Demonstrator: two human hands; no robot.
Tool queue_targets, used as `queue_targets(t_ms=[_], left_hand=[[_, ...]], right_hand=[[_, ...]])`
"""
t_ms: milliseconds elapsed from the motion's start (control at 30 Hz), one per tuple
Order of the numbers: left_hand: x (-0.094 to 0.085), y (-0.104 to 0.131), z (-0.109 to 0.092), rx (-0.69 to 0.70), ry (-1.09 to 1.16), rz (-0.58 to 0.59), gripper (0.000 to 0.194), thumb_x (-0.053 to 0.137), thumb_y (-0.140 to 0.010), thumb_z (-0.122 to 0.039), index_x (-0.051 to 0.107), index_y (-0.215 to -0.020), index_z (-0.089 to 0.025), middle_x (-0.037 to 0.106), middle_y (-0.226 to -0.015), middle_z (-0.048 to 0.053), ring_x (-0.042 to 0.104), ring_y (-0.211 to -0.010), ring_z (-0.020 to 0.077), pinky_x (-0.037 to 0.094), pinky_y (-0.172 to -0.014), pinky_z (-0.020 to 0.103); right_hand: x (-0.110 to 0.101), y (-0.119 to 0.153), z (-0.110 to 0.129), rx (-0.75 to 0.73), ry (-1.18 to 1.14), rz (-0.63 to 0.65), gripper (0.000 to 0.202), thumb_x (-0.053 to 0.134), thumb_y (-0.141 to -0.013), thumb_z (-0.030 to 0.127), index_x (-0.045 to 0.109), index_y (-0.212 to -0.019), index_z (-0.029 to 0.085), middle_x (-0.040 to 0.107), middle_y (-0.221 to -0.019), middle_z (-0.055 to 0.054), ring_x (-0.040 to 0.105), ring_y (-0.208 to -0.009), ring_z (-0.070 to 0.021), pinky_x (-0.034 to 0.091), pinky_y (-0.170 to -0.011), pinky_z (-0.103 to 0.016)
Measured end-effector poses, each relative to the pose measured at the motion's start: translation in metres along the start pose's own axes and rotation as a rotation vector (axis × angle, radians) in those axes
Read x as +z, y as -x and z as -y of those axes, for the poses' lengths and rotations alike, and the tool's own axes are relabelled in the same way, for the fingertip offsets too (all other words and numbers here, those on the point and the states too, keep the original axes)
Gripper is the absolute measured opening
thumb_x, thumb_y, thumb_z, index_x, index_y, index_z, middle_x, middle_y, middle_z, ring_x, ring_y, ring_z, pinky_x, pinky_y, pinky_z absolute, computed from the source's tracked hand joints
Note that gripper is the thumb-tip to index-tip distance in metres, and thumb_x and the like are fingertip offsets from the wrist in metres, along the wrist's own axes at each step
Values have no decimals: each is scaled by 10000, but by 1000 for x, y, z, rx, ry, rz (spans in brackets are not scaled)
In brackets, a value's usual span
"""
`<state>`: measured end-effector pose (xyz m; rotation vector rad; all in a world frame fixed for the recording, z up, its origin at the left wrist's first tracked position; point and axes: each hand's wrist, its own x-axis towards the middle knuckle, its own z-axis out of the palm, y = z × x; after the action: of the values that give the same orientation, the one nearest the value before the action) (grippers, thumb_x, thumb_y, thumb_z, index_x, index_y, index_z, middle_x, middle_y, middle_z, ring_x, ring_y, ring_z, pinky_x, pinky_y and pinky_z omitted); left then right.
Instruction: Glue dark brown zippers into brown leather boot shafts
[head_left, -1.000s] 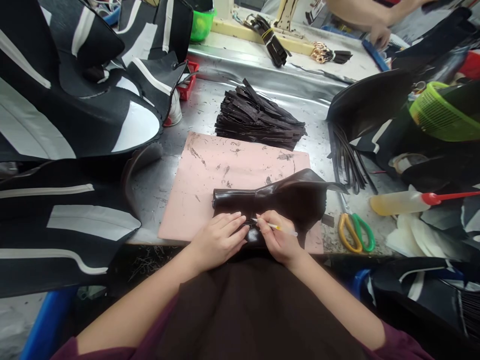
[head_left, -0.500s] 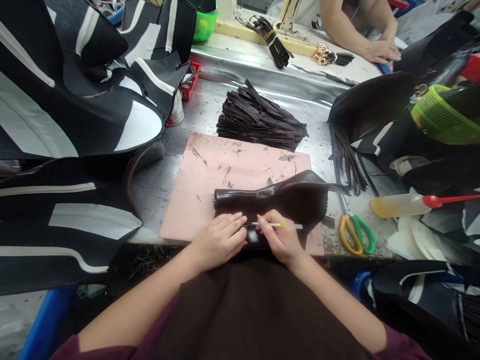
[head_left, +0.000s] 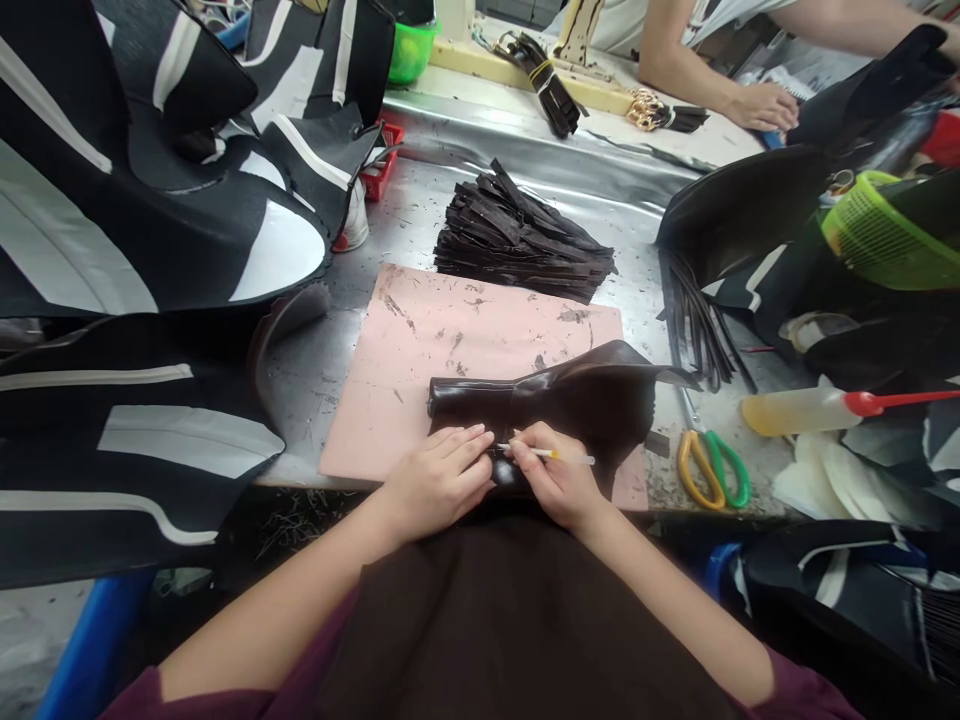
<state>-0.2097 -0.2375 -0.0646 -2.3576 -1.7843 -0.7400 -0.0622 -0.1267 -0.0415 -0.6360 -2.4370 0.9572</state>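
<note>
On the pink mat [head_left: 420, 340] lies the dark leather piece [head_left: 577, 400], close to the near edge of the metal surface [head_left: 405, 210]. Your left hand [head_left: 442, 478] rests flat on the leather, fingers extended and lying side by side. Your right hand [head_left: 553, 472] pinches the slim pen-like tool [head_left: 559, 456], its tip pointing toward your left fingertips. Beyond the mat sits a heap of dark strips [head_left: 517, 235]; to its right are scissors [head_left: 712, 465] with yellow and green handles and a red-tipped bottle [head_left: 802, 410].
</note>
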Motion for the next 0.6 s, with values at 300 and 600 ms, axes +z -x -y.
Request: queue_targets(t_ms=[300,600], left_hand=[[0,0,0,3,4,-7,179,486,-829,-235,605,-898,-120,618,-1082,104,546,-1049,226,466,-879,362],[1,0,0,10,6,-19,173,485,-831,-231,606,-888,-121,620,-1079,104,548,-1046,225,469,-876,362]], right_hand=[[0,1,-1,-2,-7,-13,156,423,-846,211,519,-724,192,591,-613,-12,560,-556,-124,436,-538,-235],[-2,0,-1,2,-13,18,168,427,-842,214,502,-693,192,585,-606,-13,548,-550,-124,420,-529,-230]])
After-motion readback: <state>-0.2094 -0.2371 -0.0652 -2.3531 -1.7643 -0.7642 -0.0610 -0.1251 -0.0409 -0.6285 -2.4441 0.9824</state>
